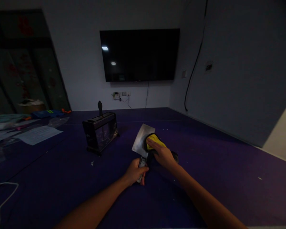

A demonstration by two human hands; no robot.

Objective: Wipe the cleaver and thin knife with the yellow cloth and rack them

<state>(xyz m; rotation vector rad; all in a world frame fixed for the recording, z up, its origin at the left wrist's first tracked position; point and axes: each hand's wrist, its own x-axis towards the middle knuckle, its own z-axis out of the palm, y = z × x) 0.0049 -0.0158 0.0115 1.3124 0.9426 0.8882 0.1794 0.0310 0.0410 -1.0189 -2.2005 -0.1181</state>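
My left hand (135,172) is wrapped round the grey patterned handle of a cleaver (140,138), its wide metal blade pointing away from me. Against the right side of the blade my right hand (164,153) presses a yellow cloth (154,140) with a dark edge. Part of the blade is hidden under the cloth and fingers. Beyond my left hand stands a black knife block (99,133) with clear sides, and a dark handle (100,107) sticks up from its top.
Both hands are above a purple surface (219,171) dotted with small white scraps. Papers (39,135) and plastic wrap lie at the left, with a white cable (7,198) nearer me. A television (140,55) hangs on the far wall; a black cable (194,68) runs down the right wall.
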